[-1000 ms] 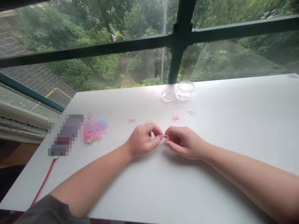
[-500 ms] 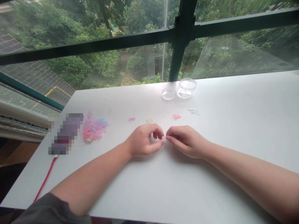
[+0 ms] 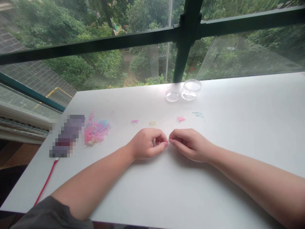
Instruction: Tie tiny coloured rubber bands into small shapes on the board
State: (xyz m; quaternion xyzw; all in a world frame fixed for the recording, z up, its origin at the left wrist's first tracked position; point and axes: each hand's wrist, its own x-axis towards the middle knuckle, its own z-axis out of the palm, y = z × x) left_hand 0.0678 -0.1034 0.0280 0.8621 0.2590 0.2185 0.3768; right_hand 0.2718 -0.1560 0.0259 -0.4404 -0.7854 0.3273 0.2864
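My left hand [image 3: 151, 143] and my right hand [image 3: 192, 144] meet fingertip to fingertip above the white table. Each is closed in a pinch on a tiny pale rubber band [image 3: 168, 141], mostly hidden by the fingers. Just beyond the hands lie small sorted groups of rubber bands: purple [image 3: 134, 121], pale yellow [image 3: 152, 122], pink [image 3: 180, 118] and green [image 3: 198, 114]. To the left spreads a larger mixed heap of pink, purple and blue rubber bands [image 3: 96, 131]. A single loose band [image 3: 111, 113] rests near that heap.
A clear round jar [image 3: 191, 90] and its clear lid [image 3: 172, 96] stand at the table's back edge, by the window. At the left, a blurred-out flat object [image 3: 68, 135] has a red cable [image 3: 46, 182] running from it. The white table [image 3: 152, 197] reaches the window frame.
My left thumb and index finger, apart half a second ago, have closed together on the band's end. My right hand keeps its pinch, nearly still.
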